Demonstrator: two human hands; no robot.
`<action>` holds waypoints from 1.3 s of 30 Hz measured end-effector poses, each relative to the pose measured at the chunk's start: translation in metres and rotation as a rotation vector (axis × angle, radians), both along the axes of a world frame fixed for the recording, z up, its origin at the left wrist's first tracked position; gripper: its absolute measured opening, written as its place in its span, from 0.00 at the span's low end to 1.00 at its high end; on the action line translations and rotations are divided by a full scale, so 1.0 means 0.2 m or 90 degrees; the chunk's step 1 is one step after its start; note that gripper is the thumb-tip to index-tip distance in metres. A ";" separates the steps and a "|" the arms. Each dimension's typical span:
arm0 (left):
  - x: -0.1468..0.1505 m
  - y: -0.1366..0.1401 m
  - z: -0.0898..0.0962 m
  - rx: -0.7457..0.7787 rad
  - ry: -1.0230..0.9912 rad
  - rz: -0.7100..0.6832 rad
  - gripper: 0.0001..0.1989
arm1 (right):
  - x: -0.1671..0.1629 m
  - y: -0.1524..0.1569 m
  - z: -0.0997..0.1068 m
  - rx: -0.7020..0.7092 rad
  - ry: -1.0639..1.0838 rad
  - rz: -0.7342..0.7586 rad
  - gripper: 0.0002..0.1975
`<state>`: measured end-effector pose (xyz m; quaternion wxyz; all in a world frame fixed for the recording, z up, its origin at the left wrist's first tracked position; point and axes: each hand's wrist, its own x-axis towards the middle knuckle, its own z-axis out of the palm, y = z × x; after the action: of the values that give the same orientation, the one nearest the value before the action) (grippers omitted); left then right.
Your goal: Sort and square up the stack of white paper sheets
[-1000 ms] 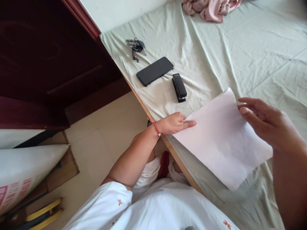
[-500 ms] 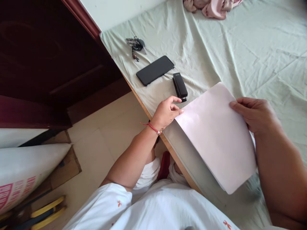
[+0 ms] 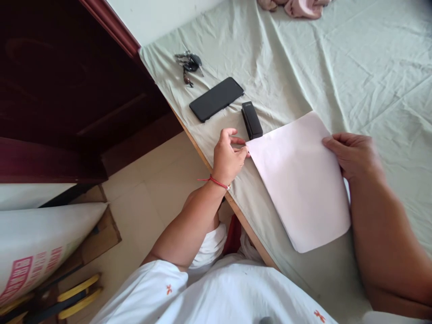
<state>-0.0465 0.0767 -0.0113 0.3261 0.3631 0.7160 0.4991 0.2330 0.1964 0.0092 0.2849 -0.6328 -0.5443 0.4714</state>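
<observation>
While the right hand [image 3: 356,155] grips the white paper [image 3: 300,184] by its far right edge, thumb laid on top and fingers curled beneath, the left hand [image 3: 227,157] sits at the opposite upper corner. Left fingers partly bent, index raised and apart from the thumb; fingertips meet the corner, though whether they pinch it I cannot tell. Paper spans the gap between both hands, over the wrinkled pale green sheet [image 3: 381,76]; number of leaves unclear. Black stapler [image 3: 251,119] lies just beyond that left corner, its near end hidden behind the paper's edge; contact between the two uncertain. Dark phone [image 3: 217,99] rests slantwise beside the stapler, face plain black. Bunch of keys [image 3: 191,62] farther off, near the sheet's far left corner. Pink cloth [image 3: 305,6] crumpled at the top of view, well apart from everything else. Red cord bracelet [image 3: 219,183] on the left wrist.
</observation>
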 end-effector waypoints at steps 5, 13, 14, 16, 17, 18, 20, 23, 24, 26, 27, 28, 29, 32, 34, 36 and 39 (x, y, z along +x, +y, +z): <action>-0.02 0.01 -0.04 0.136 0.244 0.033 0.17 | -0.03 -0.03 0.03 -0.018 0.022 -0.038 0.09; 0.01 0.06 -0.09 0.150 0.303 -0.004 0.24 | 0.02 -0.01 0.01 -0.052 0.019 -0.025 0.12; 0.02 0.06 -0.10 0.140 0.297 -0.001 0.25 | 0.02 -0.01 0.01 -0.048 0.017 -0.029 0.12; 0.02 0.07 -0.11 0.126 0.284 0.009 0.25 | 0.02 -0.02 0.02 -0.040 0.018 -0.036 0.12; 0.01 0.08 -0.12 0.122 0.277 0.013 0.26 | 0.01 -0.02 0.02 -0.037 0.022 -0.040 0.12; 0.01 0.08 -0.12 0.121 0.272 0.015 0.26 | 0.01 -0.02 0.03 -0.035 0.028 -0.043 0.12; 0.00 0.08 -0.13 0.123 0.267 0.018 0.26 | 0.00 -0.02 0.03 -0.032 0.041 -0.048 0.12; -0.01 0.08 -0.14 0.139 0.280 0.019 0.26 | -0.01 -0.02 0.03 -0.028 0.054 -0.057 0.13; -0.01 0.08 -0.14 0.147 0.287 0.017 0.25 | -0.01 -0.02 0.03 -0.028 0.058 -0.060 0.13; -0.01 0.08 -0.13 0.161 0.299 0.004 0.23 | -0.01 -0.02 0.02 -0.025 0.065 -0.068 0.13; -0.01 0.07 -0.12 0.168 0.305 -0.003 0.22 | -0.01 -0.02 0.02 -0.024 0.068 -0.071 0.13; -0.01 0.07 -0.11 0.176 0.313 -0.009 0.20 | -0.01 -0.01 0.02 -0.023 0.070 -0.074 0.13; 0.00 0.07 -0.10 0.185 0.324 -0.014 0.19 | -0.01 -0.01 0.02 -0.023 0.072 -0.075 0.13; 0.00 0.06 -0.06 0.208 0.377 -0.021 0.18 | -0.01 -0.01 0.02 -0.023 0.073 -0.076 0.13; 0.00 0.06 -0.05 0.207 0.411 -0.027 0.20 | -0.01 -0.01 0.02 -0.022 0.075 -0.077 0.12; 0.00 0.06 -0.04 0.200 0.431 -0.031 0.22 | -0.01 0.00 0.02 -0.020 0.076 -0.078 0.12; 0.00 0.06 -0.05 0.189 0.444 -0.021 0.22 | -0.01 0.00 0.01 -0.015 0.078 -0.081 0.12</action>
<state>-0.0459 0.0892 -0.0213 0.0144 0.5664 0.6976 0.4386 0.2316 0.1957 0.0115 0.3394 -0.6396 -0.4788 0.4964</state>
